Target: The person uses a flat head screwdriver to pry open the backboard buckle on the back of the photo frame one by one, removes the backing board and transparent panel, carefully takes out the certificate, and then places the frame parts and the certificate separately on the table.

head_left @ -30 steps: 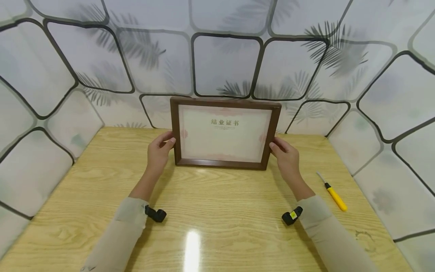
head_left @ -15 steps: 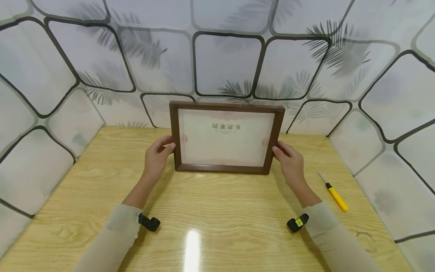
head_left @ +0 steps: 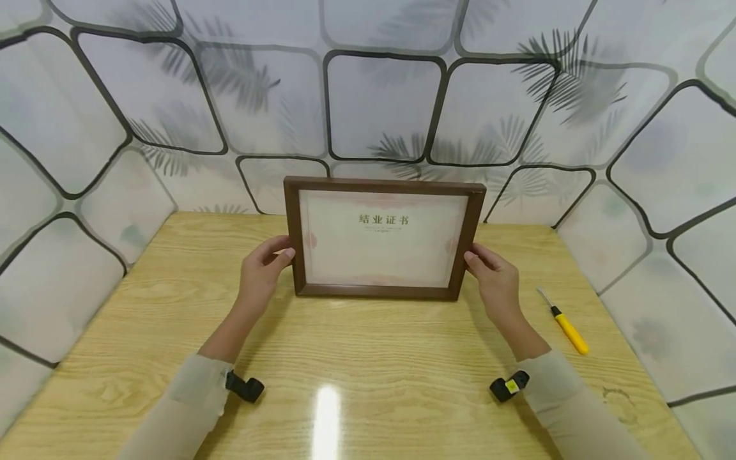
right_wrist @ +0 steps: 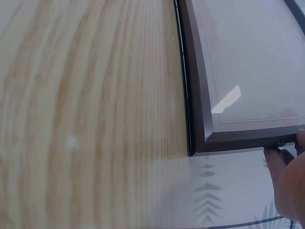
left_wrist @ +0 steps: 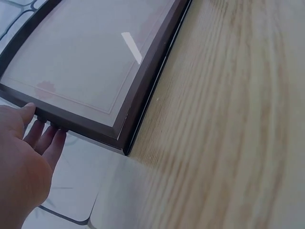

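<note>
A brown picture frame point(head_left: 376, 291) with a pale certificate point(head_left: 379, 252) behind its glazing stands near-upright at the back of the table, its face turned to me. My left hand point(head_left: 261, 271) grips its left side, thumb on the front and fingers behind. On the opposite side my right hand point(head_left: 496, 281) holds the edge in the same way. The left wrist view shows the thumb point(left_wrist: 27, 112) at the frame's moulding point(left_wrist: 71, 119) and fingertips tucked under it. In the right wrist view the right hand point(right_wrist: 290, 183) is partly cut off at the image edge.
A screwdriver point(head_left: 569, 329) with a yellow handle lies on the wooden table point(head_left: 368, 358) to the right. Patterned fabric walls point(head_left: 385, 108) enclose the table at the back and both sides. Each wrist carries a small black camera point(head_left: 246, 387).
Held by both hands, the picture frame has come a little toward me and looks slightly larger. Both forearms have drawn back and apart. The screwdriver has stayed in place.
</note>
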A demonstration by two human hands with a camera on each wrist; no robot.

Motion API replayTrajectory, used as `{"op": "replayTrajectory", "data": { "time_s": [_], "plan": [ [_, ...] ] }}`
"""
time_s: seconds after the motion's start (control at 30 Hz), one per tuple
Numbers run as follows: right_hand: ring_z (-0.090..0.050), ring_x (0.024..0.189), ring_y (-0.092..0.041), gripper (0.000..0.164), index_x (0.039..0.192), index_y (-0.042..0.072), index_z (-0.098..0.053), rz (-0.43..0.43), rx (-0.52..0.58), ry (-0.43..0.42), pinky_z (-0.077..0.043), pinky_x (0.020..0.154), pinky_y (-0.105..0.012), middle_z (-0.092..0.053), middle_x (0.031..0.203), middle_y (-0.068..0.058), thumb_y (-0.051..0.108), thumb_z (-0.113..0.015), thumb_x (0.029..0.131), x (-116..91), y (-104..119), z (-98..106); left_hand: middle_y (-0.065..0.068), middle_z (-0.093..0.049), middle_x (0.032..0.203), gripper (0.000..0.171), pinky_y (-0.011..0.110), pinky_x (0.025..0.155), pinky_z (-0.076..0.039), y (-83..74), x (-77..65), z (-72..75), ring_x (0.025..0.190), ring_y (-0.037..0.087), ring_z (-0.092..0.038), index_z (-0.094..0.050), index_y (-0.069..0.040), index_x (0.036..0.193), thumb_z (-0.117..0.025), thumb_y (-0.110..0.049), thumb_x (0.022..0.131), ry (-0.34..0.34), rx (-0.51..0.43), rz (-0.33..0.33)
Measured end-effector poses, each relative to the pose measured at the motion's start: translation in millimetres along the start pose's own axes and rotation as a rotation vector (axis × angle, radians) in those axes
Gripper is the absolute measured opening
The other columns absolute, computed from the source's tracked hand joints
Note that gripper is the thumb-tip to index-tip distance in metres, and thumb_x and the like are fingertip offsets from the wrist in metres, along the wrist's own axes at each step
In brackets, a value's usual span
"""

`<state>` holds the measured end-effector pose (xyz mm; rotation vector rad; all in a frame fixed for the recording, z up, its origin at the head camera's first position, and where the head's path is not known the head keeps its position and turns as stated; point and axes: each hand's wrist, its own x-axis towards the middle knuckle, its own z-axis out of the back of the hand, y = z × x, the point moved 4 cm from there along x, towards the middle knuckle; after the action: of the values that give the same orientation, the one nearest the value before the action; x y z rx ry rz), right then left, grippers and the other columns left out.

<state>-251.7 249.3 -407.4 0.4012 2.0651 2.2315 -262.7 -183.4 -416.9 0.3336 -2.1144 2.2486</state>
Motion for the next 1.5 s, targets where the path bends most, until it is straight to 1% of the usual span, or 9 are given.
{"op": "replayTrajectory", "data": {
  "time_s": [0.13,0.27,0.4,0.57,0.67,0.77,0.97,1.2,1.5],
  "plan": [
    [-0.071,0.093,0.001,0.052,0.135,-0.008,-0.059,-0.016,0.009,0.006,-0.055,0.087,-0.022,-0.073,0.112,0.007,0.023,-0.071,0.095,-2.0,0.5,0.4,-0.013,-0.068,0.109,0.039,0.019,0.088,-0.056,2.1,-2.0,1.2,0.092,0.005,-0.066,-0.063,0.002,0.130,-0.070,-0.018,0.097,0.008,-0.012,-0.005],
    [-0.071,0.094,0.001,0.052,0.136,-0.007,-0.058,-0.012,-0.016,0.014,-0.055,0.087,-0.020,-0.072,0.113,0.007,0.024,-0.070,0.096,-3.1,1.0,0.1,-0.012,-0.068,0.112,0.041,0.018,0.088,-0.055,1.1,-3.9,2.4,0.094,0.005,-0.066,-0.063,0.001,0.131,-0.070,-0.021,0.097,0.020,0.009,-0.014],
    [-0.069,0.095,0.002,0.051,0.136,-0.003,-0.061,0.004,-0.099,0.021,-0.055,0.086,-0.016,-0.069,0.108,0.011,0.029,-0.069,0.097,-4.3,2.7,-0.2,-0.008,-0.067,0.117,0.043,0.017,0.088,-0.053,-2.2,-5.0,3.4,0.095,0.003,-0.065,-0.062,-0.002,0.133,-0.069,-0.025,0.097,0.029,0.066,-0.017],
    [-0.065,0.098,0.003,0.049,0.135,0.003,-0.063,0.075,-0.218,0.018,-0.053,0.085,-0.012,-0.068,0.113,0.006,0.036,-0.066,0.099,-3.0,10.0,0.7,0.000,-0.067,0.122,0.045,0.017,0.090,-0.050,-8.8,-1.5,4.1,0.100,0.003,-0.064,-0.063,-0.008,0.135,-0.069,-0.033,0.097,0.016,0.125,-0.026],
    [-0.065,0.100,0.001,0.046,0.135,0.003,-0.063,0.120,-0.194,0.005,-0.054,0.085,-0.014,-0.068,0.115,0.002,0.032,-0.066,0.099,0.8,16.5,0.6,0.004,-0.066,0.125,0.046,0.019,0.092,-0.051,-15.9,3.4,2.4,0.104,0.006,-0.063,-0.063,-0.009,0.136,-0.068,-0.034,0.098,0.010,0.116,-0.058],
    [-0.065,0.100,0.000,0.044,0.135,0.003,-0.063,0.145,-0.166,-0.017,-0.054,0.085,-0.013,-0.068,0.114,0.005,0.029,-0.067,0.099,5.4,22.9,-0.2,0.004,-0.066,0.126,0.045,0.020,0.093,-0.051,-24.1,7.7,0.6,0.105,0.007,-0.063,-0.062,-0.008,0.136,-0.067,-0.032,0.098,-0.004,0.099,-0.089],
    [-0.066,0.099,-0.001,0.042,0.133,0.005,-0.065,0.198,-0.175,-0.053,-0.053,0.085,-0.012,-0.069,0.114,0.004,0.028,-0.067,0.098,15.3,37.1,-1.2,-0.004,-0.067,0.118,0.043,0.019,0.089,-0.050,-37.4,17.7,0.6,0.103,0.007,-0.061,-0.065,-0.009,0.134,-0.068,-0.032,0.098,-0.060,0.092,-0.120],
    [-0.063,0.105,-0.002,0.045,0.136,0.008,-0.064,0.198,-0.184,-0.061,-0.052,0.088,-0.013,-0.068,0.124,-0.003,0.033,-0.066,0.099,25.3,54.6,-4.3,-0.002,-0.067,0.120,0.040,0.019,0.086,-0.050,-59.1,25.9,-1.4,0.103,0.006,-0.061,-0.064,-0.010,0.135,-0.067,-0.026,0.099,-0.087,0.070,-0.157],
    [-0.066,0.098,-0.004,0.040,0.130,0.002,-0.067,0.235,-0.082,-0.105,-0.054,0.082,-0.014,-0.071,0.110,0.004,0.024,-0.069,0.097,35.3,75.2,-7.2,0.002,-0.066,0.123,0.041,0.019,0.085,-0.049,-82.4,33.7,-3.8,0.099,0.006,-0.060,-0.064,-0.012,0.137,-0.067,-0.025,0.099,-0.090,0.064,-0.183]
  ]
}}
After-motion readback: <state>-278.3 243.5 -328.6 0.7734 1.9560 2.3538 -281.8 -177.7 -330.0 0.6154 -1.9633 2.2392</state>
